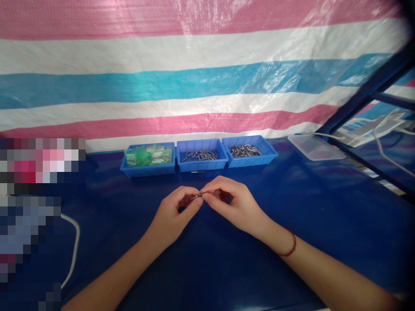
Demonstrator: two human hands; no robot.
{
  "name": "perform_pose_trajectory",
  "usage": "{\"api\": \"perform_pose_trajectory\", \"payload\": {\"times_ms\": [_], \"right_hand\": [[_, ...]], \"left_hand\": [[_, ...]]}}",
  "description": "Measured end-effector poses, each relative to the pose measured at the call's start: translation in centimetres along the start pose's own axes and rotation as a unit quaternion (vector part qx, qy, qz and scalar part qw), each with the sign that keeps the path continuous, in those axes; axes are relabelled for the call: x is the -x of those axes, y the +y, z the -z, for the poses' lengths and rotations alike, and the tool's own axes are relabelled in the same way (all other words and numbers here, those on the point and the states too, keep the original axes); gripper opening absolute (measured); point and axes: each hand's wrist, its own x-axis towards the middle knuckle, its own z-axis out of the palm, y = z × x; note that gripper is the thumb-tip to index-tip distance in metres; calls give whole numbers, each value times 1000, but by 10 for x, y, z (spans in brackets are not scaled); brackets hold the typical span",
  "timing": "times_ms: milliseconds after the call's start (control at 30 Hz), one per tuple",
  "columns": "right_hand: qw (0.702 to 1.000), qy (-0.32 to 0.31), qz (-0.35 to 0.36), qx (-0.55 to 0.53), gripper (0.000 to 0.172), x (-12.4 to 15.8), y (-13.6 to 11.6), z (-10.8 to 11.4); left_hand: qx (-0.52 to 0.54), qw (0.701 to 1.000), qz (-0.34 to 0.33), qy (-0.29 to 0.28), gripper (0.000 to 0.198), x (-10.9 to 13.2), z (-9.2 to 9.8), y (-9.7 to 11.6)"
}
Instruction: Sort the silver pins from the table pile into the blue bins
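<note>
My left hand [177, 211] and my right hand [238, 205] meet above the blue table, fingertips together. Between the two pinches is a thin metal piece [196, 196], largely hidden by my fingers, so its exact kind does not show. Just beyond my hands stands a blue bin [202, 164] holding slim metal pins or screws [207, 154]. To its right, another blue bin [254, 160] contains a heap of small metal parts [244, 150]. A third blue bin [151, 171], on the left, has green and clear plastic packets [147, 155] in it.
A slim silver rod [198, 172] lies before the middle bin. A clear plastic lid [316, 147] rests at the back right, near a dark metal frame [359, 97]. A white cable [77, 242] curves at the left. Striped sheeting [181, 86] hangs behind the table.
</note>
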Motion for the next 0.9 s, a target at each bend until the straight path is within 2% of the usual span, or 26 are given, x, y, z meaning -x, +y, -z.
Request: {"api": "perform_pose_trajectory", "payload": {"times_ms": [233, 367, 467, 567, 667, 767, 833, 900], "right_hand": [[1000, -15, 1, 17, 10, -2, 3, 1], [998, -52, 13, 30, 13, -2, 4, 0], [998, -65, -2, -7, 16, -2, 4, -2], [994, -4, -65, -83, 21, -6, 8, 0], [975, 114, -121, -149, 26, -15, 16, 10], [931, 231, -157, -237, 29, -26, 25, 25], [899, 273, -188, -287, 32, -31, 32, 35], [877, 289, -219, -316, 33, -35, 37, 41]], "left_hand": [[-22, 998, -41, 52, 8, 0, 1, 3], [-29, 997, -53, 57, 7, 2, 1, 6], [-10, 998, -37, 57, 11, 2, 1, 8], [-20, 999, -18, 31, 22, 3, 1, 10], [-81, 996, -27, -18, 20, 2, -1, 11], [-133, 987, -65, -68, 13, 1, -3, 9], [-156, 979, -89, -93, 13, 1, -5, 7], [-179, 973, -106, -104, 14, 1, -5, 5]]}}
